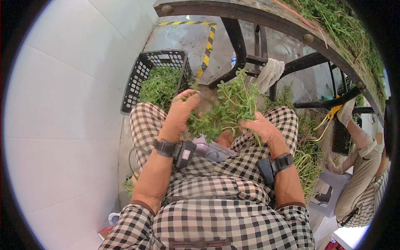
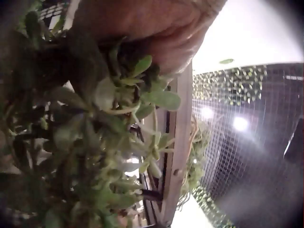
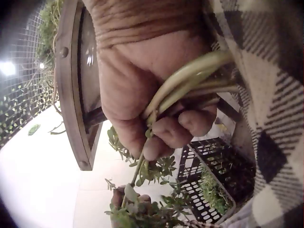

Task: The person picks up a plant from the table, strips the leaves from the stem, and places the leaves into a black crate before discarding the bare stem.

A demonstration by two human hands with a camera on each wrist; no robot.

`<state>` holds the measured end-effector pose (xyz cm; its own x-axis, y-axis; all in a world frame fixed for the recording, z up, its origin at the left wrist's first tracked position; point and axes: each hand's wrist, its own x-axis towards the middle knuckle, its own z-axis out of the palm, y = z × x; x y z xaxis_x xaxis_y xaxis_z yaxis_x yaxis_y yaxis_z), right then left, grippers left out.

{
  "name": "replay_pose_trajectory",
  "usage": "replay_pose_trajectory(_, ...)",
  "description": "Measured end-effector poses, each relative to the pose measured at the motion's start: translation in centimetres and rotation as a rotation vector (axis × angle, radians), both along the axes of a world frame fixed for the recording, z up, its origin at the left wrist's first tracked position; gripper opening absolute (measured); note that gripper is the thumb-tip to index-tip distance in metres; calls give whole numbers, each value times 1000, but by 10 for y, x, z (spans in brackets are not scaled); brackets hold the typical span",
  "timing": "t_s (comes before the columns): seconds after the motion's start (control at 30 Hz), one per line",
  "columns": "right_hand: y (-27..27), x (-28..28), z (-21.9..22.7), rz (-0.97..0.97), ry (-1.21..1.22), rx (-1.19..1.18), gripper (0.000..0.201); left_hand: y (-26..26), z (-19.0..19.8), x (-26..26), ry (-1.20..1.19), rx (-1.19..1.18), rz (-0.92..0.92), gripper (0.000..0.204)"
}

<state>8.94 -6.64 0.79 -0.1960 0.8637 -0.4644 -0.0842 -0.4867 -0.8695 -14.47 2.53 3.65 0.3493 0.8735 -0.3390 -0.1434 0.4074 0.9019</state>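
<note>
My right hand (image 1: 262, 128) grips a bunch of purslane (image 1: 238, 100) between the knees, its leafy tops spreading up and toward the left. In the right wrist view, thick pale-green stems (image 3: 192, 76) run through the curled fingers, and thumb and fingertips pinch a thin one. My left hand (image 1: 183, 111) is at the left side of the bunch, fingers curled round some sprigs. Paddle-shaped leaves (image 2: 164, 99) fill the left wrist view below that hand and hide its fingertips. A clear plastic bag (image 1: 210, 149) lies low between the thighs, partly under the greens.
Beyond the left knee stands a black crate (image 1: 129, 85) part-filled with greens (image 1: 160, 85). A metal-edged table (image 1: 200, 9) heaped with greens arches overhead at right; a white cloth (image 1: 271, 75) hangs below it. Loose greens (image 1: 308, 166) lie right of me. Another person's leg (image 1: 362, 179) is at far right.
</note>
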Motion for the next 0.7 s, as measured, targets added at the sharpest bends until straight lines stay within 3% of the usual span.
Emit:
replay_pose_trajectory(0.17,-1,-6,6,-50,8,18,19,-10,1,15,549,430,-339,22)
replay_pose_trajectory(0.27,-1,-2,13,50,-49,-70,29,-16,-21,23,456,844,-302,22)
replay_pose_trajectory(0.53,0,-1,11,135,-100,-11,31,-26,-23,31,591,931,-492,20)
replay_pose_trajectory(0.63,1,1,1,116,-99,2,31,-25,-21,30,632,932,-473,22)
replay_pose_trajectory(0.7,2,2,0,95,-84,-22,31,-25,-20,29,627,813,-425,23)
